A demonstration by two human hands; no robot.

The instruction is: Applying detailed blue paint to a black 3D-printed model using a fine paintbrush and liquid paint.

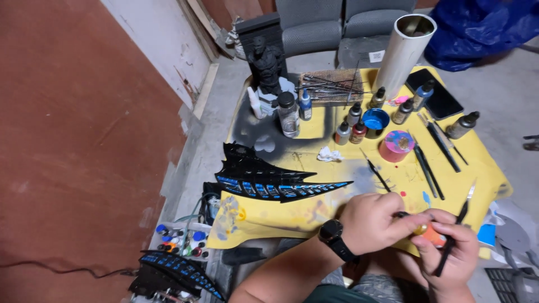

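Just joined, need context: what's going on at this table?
A person sits at a yellow table with both hands on a small orange paint bottle. The left hand pinches its dark cap; the right hand grips the bottle and also holds a thin brush. A black wing-shaped piece with blue markings lies on the table, beyond it more paint bottles, a dark figure and a white tube.

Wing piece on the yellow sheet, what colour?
Head view: the wing piece is glossy black with blue panels along its lower edge.
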